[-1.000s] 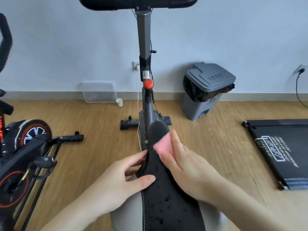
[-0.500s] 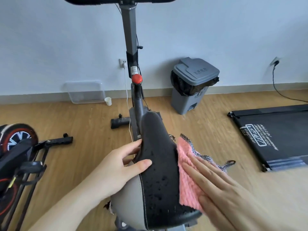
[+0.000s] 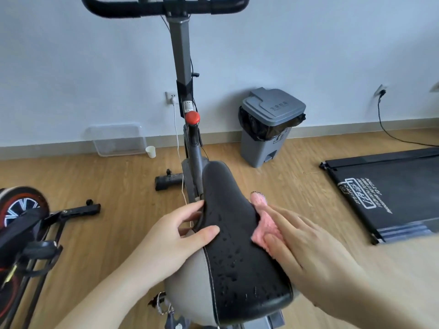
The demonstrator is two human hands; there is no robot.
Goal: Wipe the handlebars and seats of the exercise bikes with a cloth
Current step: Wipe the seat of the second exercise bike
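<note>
Two hands on one saddle

Both hands work the seat (image 3: 235, 245). The left hand (image 3: 166, 243) grips its left edge, thumb on top, likely to steady it. The right hand (image 3: 306, 252) lies flat with straight fingers, pressing the pink cloth (image 3: 266, 224) against the seat's right flank, where droplets still bead. Beyond the seat rise the handlebars (image 3: 164, 8). Right of the seat and farther back stands a lidded grey bin (image 3: 270, 124), black-lined, contents hidden.

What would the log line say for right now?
step: wiping seat | left hand: grips seat's left edge | right hand: presses pink cloth on seat's right side | handlebars: untouched
</note>
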